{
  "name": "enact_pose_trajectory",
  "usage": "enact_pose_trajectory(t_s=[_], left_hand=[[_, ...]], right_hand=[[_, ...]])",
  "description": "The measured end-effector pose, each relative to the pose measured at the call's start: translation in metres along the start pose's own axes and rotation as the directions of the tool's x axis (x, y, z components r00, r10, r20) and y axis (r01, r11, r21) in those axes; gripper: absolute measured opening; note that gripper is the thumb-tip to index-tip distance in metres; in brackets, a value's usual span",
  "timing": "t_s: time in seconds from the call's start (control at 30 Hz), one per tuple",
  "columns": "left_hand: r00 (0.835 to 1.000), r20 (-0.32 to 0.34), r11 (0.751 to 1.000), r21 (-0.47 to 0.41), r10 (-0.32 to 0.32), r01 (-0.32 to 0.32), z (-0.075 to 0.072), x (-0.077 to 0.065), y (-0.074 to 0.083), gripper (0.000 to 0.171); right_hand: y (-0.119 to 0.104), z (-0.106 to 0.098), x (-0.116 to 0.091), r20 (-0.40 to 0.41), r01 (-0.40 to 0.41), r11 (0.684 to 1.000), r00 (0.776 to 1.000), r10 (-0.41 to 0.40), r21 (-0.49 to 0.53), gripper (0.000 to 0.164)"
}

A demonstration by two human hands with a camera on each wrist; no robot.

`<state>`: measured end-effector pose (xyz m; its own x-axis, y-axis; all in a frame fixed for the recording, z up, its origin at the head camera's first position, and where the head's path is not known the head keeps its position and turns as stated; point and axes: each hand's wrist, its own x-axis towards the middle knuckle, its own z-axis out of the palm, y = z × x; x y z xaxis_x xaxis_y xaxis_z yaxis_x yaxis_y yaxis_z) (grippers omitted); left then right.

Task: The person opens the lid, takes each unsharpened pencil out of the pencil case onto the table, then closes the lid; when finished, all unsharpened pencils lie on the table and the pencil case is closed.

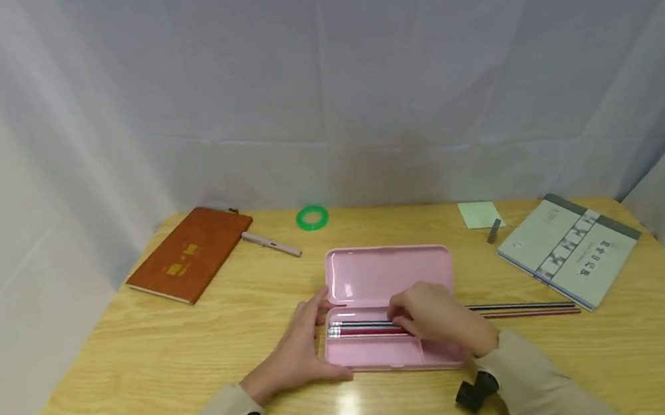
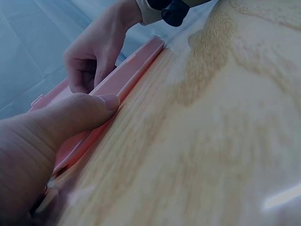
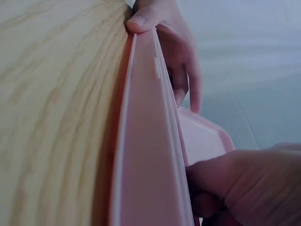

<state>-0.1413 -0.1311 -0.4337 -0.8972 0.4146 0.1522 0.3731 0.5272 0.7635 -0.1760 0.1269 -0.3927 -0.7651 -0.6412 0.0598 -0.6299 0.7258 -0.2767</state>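
A pink pencil case (image 1: 377, 357) lies on the table with its lid (image 1: 389, 272) raised at the back. My left hand (image 1: 299, 351) holds its left end, thumb along the front wall and fingers round behind near the hinge. Dark and red pencils (image 1: 356, 331) lie in the rear compartment of the case. Over them, the curled fingers of my right hand (image 1: 433, 315) reach in and pinch the pencils near their right ends, which the hand hides. In the right wrist view, those fingertips drop behind the front wall (image 3: 146, 127).
More pencils (image 1: 529, 309) extend over the table right of the case, near a grey-green notebook (image 1: 571, 248). A pale sticky note (image 1: 480, 214) and a small grey strip (image 1: 494, 231) lie behind. Farther left are a green ring (image 1: 313, 227), a pen (image 1: 271, 243) and a brown notebook (image 1: 193, 254).
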Motion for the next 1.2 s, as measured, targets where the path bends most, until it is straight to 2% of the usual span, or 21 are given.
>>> enact_pose_trajectory(t_s=[0.17,0.37,0.5,0.63,0.73,0.83,0.9,0.97,1.07,1.2], left_hand=[[1.0,-0.001,1.0,0.024,0.011,-0.011,-0.002,-0.001,-0.001,0.133],[1.0,-0.001,1.0,0.027,0.013,-0.013,-0.002,0.001,0.001,0.133],[1.0,-0.005,0.999,0.029,0.019,-0.018,-0.001,0.001,0.0,0.133],[1.0,-0.014,0.999,0.024,0.024,-0.023,0.0,0.0,-0.001,0.132],[1.0,-0.01,1.0,0.022,0.023,-0.023,0.0,0.0,-0.002,0.133],[1.0,-0.007,1.0,0.019,0.018,-0.017,-0.001,0.0,-0.001,0.133],[1.0,-0.009,1.0,0.018,0.015,-0.015,-0.001,0.0,-0.001,0.134],[1.0,-0.012,1.0,0.023,0.017,-0.016,-0.001,0.0,-0.001,0.134],[1.0,-0.017,0.999,0.032,0.026,-0.025,-0.001,0.0,-0.001,0.134],[0.999,-0.016,0.999,0.041,0.036,-0.035,0.0,0.001,-0.001,0.133]], right_hand=[[-0.008,-0.001,0.004,-0.005,-0.026,0.998,1.0,0.026,-0.052,0.003],[-0.006,-0.001,0.001,-0.023,-0.024,0.999,0.999,0.023,-0.047,0.004],[-0.008,-0.002,-0.004,-0.047,-0.056,0.997,0.997,0.054,-0.047,0.005],[-0.008,-0.008,-0.013,-0.099,-0.059,0.998,0.993,0.058,-0.009,0.006],[-0.003,-0.018,-0.028,-0.177,0.022,0.997,0.984,-0.01,0.069,0.006],[0.003,-0.028,-0.046,-0.297,0.139,0.986,0.949,-0.104,0.097,0.013],[0.008,-0.033,-0.06,-0.356,0.171,0.983,0.924,-0.136,0.068,0.017],[0.017,-0.037,-0.076,-0.389,0.14,0.99,0.913,-0.12,0.024,0.02],[0.038,-0.039,-0.101,-0.361,0.016,1.0,0.932,-0.025,-0.026,0.02],[0.069,-0.034,-0.134,-0.292,-0.117,0.993,0.95,0.107,-0.017,0.017]])
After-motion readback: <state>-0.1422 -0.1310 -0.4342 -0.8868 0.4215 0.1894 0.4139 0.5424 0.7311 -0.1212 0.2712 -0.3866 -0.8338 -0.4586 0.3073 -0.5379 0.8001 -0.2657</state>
